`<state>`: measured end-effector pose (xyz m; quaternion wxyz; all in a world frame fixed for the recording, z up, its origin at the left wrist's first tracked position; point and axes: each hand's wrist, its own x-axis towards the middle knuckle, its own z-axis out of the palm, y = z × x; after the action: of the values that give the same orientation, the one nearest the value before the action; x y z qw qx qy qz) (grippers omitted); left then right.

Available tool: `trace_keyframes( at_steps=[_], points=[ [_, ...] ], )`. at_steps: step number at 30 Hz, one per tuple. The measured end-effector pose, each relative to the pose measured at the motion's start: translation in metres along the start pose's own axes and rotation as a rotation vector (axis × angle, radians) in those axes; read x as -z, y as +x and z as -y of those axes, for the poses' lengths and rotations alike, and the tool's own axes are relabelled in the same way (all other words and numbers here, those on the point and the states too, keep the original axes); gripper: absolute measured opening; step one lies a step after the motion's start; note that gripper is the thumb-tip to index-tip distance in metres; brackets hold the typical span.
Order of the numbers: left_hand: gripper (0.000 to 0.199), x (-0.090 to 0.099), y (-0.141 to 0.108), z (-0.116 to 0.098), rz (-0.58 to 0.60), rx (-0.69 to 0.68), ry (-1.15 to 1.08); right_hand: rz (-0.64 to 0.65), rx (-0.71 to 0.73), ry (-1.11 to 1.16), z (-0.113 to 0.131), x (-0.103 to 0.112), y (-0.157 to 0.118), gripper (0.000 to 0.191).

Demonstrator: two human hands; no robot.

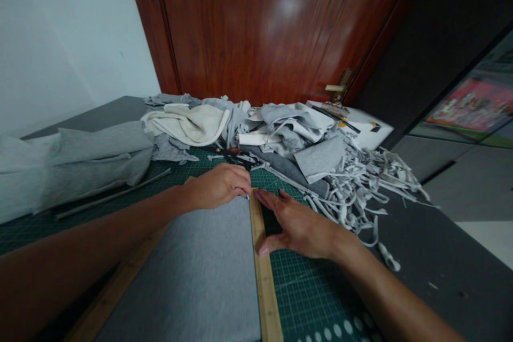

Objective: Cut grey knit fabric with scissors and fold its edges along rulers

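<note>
A flat grey piece of fabric [208, 267] lies in front of me on a green cutting mat [312, 283]. Along its right edge runs a wooden ruler [264, 283]; a second wooden strip [124, 283] borders its left side, partly under my left forearm. My left hand [224, 184] is closed in a pinch at the fabric's far right corner, close to the ruler's far end. A small pale tip shows below its fingers, too little to name. With thumb and fingers spread, my right hand [296, 222] rests on the ruler's right side.
Crumpled grey and white cloth [280, 123] is heaped at the back, with a tangle of cut strips [360, 187] to the right. Folded grey fabric [96, 155] lies at the left. Dark-handled scissors [240, 157] sit before the heap. Behind stands a brown door [256, 26].
</note>
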<state>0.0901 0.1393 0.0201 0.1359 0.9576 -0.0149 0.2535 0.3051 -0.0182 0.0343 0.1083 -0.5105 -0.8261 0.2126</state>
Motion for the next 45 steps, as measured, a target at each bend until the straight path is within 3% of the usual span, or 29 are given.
trace_keyframes(
  at_steps=[6, 21, 34, 45],
  points=[
    [0.028, 0.000, 0.002, -0.008, 0.021, -0.047, 0.001, 0.015, -0.003, -0.019, 0.001, 0.002, 0.001, 0.115],
    [0.031, -0.004, 0.001, -0.056, 0.110, -0.106, 0.004, -0.004, -0.010, -0.019, -0.002, -0.001, 0.002, 0.118],
    [0.036, -0.014, -0.010, -0.109, 0.125, -0.107, 0.188, 0.005, -0.016, -0.011, 0.000, 0.000, 0.001, 0.114],
    [0.018, -0.029, -0.028, -0.150, 0.139, -0.047, 0.199, 0.027, -0.027, -0.028, 0.004, 0.004, -0.001, 0.113]
  ],
)
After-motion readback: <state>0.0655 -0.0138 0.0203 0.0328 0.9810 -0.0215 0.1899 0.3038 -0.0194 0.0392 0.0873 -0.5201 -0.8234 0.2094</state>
